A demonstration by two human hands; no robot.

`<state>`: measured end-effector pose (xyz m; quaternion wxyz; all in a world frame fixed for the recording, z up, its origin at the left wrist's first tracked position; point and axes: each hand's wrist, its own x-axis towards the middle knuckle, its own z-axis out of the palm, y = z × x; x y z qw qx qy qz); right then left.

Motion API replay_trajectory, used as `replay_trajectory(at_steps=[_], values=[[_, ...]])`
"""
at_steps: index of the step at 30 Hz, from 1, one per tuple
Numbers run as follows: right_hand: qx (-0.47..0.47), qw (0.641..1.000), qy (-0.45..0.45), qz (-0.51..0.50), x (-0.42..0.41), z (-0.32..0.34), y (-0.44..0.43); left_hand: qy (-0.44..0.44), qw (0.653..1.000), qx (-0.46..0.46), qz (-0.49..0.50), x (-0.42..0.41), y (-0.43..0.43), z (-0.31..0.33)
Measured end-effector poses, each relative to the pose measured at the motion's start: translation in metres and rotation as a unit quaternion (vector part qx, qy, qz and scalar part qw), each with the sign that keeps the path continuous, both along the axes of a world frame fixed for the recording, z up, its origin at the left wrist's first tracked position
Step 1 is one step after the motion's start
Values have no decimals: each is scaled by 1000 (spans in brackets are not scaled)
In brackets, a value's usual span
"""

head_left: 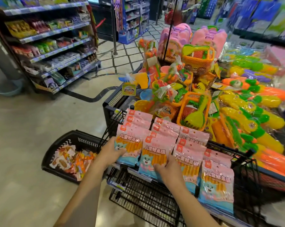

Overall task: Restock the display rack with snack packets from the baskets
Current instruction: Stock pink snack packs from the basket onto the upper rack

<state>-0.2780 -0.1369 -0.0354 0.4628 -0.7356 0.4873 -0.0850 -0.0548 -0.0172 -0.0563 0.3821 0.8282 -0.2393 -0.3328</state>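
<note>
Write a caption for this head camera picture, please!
Left hand grips a pink snack packet on the wire rack; right hand touches the next packet, basket nearby.

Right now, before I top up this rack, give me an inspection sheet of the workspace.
Surface: black wire display rack, standing on the shop floor.
Job's things: pink-and-blue snack packets in overlapping rows on the rack; black basket on the floor at left holds orange packets.
Clutter: water guns and beach toy sets piled behind the rack.
Grippers: left hand grips the left front packet; right hand rests on the middle front packet.
Cables: nothing seen.
Surroundings: stocked shelving at left.
</note>
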Motion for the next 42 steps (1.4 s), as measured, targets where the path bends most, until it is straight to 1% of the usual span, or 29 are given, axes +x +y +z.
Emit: replay_trajectory(at_steps=[3, 7, 9, 11, 13, 19, 23, 25, 27, 30, 34, 38, 42], values=[[-43, 998, 52, -4, -3, -3, 2, -21, 999, 33, -19, -6, -3, 4], [-92, 989, 114, 12, -5, 0, 2, -57, 995, 82, -2, -13, -9, 6], [-109, 983, 146, 30, -6, 4, 2, -95, 990, 100, 7, -18, -12, 7], [-128, 974, 182, 52, -7, 8, -1, -150, 980, 127, 18, -22, -13, 8], [-138, 965, 212, 70, -10, 13, -4, -186, 970, 154, 27, -25, -13, 10], [-206, 941, 249, 101, -21, 31, -12, -238, 949, 208, 7, -45, -15, 32], [-269, 919, 257, 128, -37, 45, -17, -269, 933, 235, -51, -72, -18, 52], [-293, 910, 264, 129, -49, 51, -20, -285, 926, 234, -85, -90, -21, 63], [-299, 906, 267, 134, -64, 56, -25, -309, 915, 230, -123, -112, -26, 73], [-296, 901, 285, 139, -92, 63, -33, -323, 903, 231, -166, -146, -37, 84], [-287, 895, 319, 122, -142, 70, -47, -351, 884, 222, -214, -191, -59, 92], [-280, 892, 343, 93, -204, 75, -63, -377, 862, 219, -259, -242, -87, 100], [-275, 902, 328, 60, -283, 76, -80, -389, 851, 211, -285, -308, -117, 106]])
